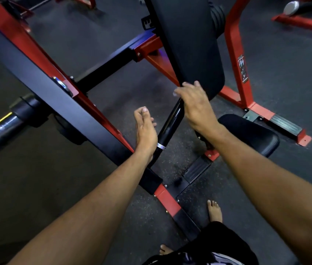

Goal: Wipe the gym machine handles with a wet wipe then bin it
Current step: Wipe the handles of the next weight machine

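At centre frame: black handle (170, 123), glossy, rigid, likely slippery; best gripped mid-shaft. Right hand (193, 104) draped over its upper end, fingers loosely curled. Left hand (145, 131) alongside, open, holding nothing. Wet wipe not visible.

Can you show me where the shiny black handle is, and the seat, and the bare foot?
handle (170, 124), head view, glossy middle of the tube.
seat (254, 134), head view, top of the black pad.
foot (214, 211), head view, top of the foot.
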{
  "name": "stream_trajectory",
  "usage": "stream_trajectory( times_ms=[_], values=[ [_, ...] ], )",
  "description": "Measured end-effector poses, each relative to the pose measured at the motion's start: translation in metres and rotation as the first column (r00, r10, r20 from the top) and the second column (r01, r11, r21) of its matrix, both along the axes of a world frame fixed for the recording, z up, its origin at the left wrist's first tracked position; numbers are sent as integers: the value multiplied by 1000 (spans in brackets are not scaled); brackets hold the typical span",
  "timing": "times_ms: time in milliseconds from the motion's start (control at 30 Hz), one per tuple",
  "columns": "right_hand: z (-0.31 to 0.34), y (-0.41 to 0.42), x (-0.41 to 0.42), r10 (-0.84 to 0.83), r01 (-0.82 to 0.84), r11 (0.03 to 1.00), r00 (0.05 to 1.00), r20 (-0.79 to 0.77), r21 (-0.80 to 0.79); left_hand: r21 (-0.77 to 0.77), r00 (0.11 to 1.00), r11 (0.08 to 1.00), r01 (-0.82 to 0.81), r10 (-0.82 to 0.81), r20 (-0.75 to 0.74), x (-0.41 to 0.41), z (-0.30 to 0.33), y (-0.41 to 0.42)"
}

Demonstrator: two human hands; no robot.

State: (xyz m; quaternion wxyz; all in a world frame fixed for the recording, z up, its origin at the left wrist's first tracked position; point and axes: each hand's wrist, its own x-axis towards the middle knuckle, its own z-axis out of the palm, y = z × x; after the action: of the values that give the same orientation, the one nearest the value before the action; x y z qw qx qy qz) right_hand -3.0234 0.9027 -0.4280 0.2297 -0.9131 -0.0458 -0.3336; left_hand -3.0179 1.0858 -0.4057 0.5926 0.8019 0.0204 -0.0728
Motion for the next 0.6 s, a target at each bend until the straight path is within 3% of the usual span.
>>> stream_trajectory(
  times_ms=[67,167,400,600],
  values=[
    [-13,-3,7,32,-32,995,999,-5,-97,1,1000,1000,-10,10,8,0,1,1],
    [-20,15,-4,103,-103,989,995,-8,-104,-12,1000,1000,-25,25,18,-1,2,0],
    [-23,85,-49,318,-322,944,946,-61,-75,-92,996,992,-89,91,21,2,4,0],
    [-30,110,-70,374,-373,927,922,-98,32,-147,984,973,-177,181,10,0,14,3]
  ],
)
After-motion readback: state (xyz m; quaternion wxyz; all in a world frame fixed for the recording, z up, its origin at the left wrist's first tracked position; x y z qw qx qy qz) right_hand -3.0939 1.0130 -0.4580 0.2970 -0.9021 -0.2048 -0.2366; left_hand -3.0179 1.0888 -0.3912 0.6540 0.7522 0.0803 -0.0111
